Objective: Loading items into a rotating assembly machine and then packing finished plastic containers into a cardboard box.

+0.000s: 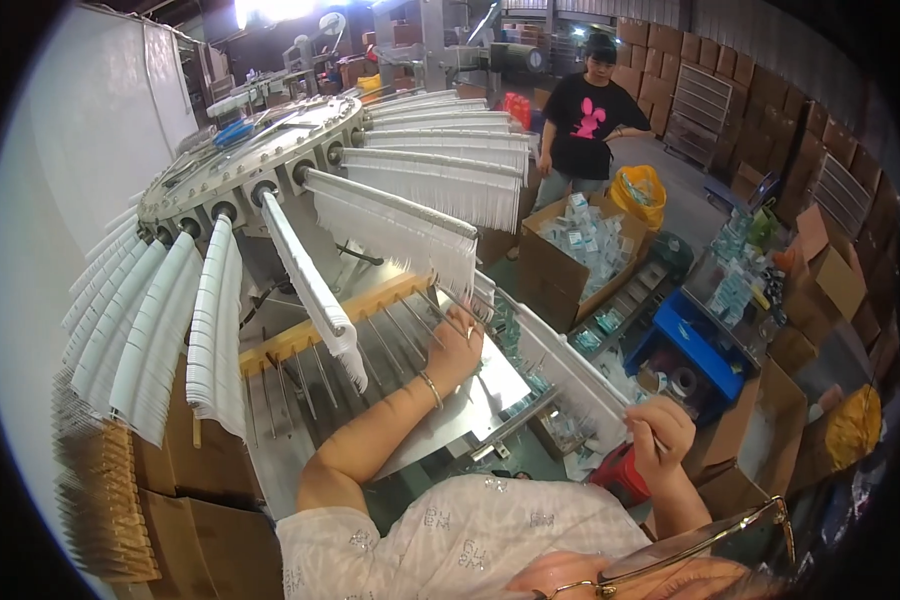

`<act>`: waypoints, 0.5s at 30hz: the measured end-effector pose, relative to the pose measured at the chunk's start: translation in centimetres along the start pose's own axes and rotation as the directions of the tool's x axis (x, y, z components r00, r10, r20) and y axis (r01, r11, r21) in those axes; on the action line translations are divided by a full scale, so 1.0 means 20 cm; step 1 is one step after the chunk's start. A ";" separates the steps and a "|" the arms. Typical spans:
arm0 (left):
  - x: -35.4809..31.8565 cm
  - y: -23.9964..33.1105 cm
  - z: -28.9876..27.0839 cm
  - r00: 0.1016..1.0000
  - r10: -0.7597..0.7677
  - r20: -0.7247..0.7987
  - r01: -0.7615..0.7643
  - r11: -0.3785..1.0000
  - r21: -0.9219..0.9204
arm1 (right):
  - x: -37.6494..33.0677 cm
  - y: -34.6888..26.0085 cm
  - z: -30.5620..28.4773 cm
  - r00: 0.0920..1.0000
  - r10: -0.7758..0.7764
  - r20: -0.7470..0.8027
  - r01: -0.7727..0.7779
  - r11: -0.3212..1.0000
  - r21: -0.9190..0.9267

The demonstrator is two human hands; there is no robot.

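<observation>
A long rod hung with thin white pieces (570, 372) slants from beside the rotary machine toward me. My right hand (660, 432) is closed at its near end, fingers pinched around the tip. My left hand (457, 345) wears a bracelet and is bent closed near the rod's far end, beside the yellow notched rack (345, 322). What its fingers grip is hidden. Bare metal rods (315, 385) lean on that rack. Above it, the round machine head (255, 165) carries many spokes loaded with white hanging pieces (395, 225); one spoke (310, 290) points toward me.
A person in a black shirt (590, 125) stands beyond a carton of packets (582, 240). To the right are a blue bin (685, 345), open cartons (755, 430) and a yellow sack (638, 197). Bundled bristly sticks (110, 500) stand at the left.
</observation>
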State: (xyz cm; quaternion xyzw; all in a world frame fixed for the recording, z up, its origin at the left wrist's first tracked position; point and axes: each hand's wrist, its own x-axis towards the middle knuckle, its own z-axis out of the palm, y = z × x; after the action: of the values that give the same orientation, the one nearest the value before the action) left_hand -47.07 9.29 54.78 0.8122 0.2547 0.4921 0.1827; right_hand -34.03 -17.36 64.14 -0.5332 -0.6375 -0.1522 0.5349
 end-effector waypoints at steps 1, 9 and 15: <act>0.02 -0.02 0.02 1.000 0.008 0.005 -0.008 1.000 -0.004 | 0.03 -0.01 0.01 1.000 0.013 0.008 -0.013 1.000 -0.020; 0.05 0.05 0.01 0.992 0.082 0.101 -0.102 0.971 0.216 | 0.04 0.04 0.10 0.952 0.292 0.092 -0.305 0.932 0.197; 0.00 0.24 -0.06 0.945 0.164 0.282 -0.202 0.973 0.113 | -0.22 0.12 0.08 0.748 0.643 -0.167 -0.363 0.606 0.707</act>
State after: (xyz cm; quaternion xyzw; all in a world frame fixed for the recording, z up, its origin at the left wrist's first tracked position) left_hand -47.10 5.55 57.98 0.9027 0.1846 0.3722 0.1117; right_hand -33.52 -17.59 58.90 -0.4369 -0.3427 0.1261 0.8221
